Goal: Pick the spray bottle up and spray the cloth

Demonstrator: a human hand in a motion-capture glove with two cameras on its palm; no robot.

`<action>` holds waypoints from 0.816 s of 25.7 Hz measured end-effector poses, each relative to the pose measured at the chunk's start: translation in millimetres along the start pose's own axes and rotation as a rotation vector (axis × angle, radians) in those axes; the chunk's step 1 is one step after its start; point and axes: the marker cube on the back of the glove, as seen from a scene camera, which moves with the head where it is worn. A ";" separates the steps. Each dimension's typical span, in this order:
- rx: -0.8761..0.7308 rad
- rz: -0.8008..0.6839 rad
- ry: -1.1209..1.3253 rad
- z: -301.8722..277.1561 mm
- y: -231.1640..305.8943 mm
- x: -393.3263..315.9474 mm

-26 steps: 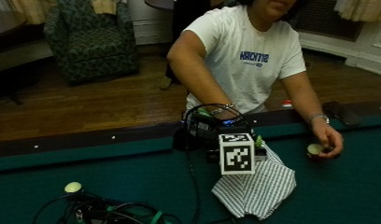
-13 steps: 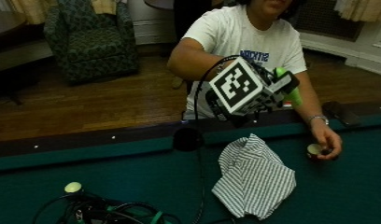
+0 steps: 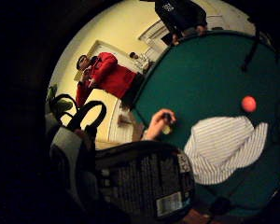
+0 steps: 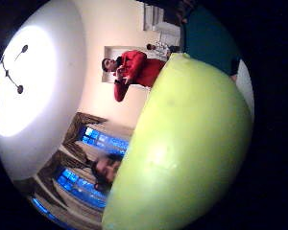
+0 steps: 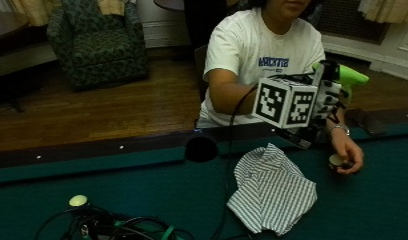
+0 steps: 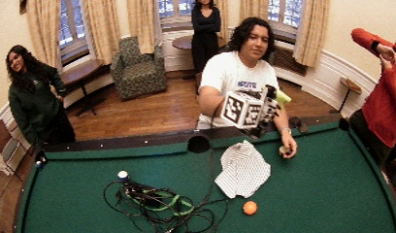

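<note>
I count one green spray bottle [image 5: 342,76] in my grip [image 5: 327,97], one striped cloth [image 5: 270,190], one orange ball [image 6: 250,208] on the tabletop [image 6: 327,194].

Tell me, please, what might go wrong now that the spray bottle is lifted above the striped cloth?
The spray bottle is held up by the right hand, well above the striped cloth; sprayed from there, mist could drift onto the green table felt instead.

The person's bare hand rests beside the cloth holding a small object, so it may get wet.

Cables lie on the felt near the cloth; stray spray could reach them.
</note>
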 end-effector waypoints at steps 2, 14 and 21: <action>0.009 -0.014 -0.008 21.2 -15.4 13.4; 0.016 -0.005 -0.018 137.9 -86.0 118.3; 0.100 -0.036 -0.005 164.0 -96.5 153.7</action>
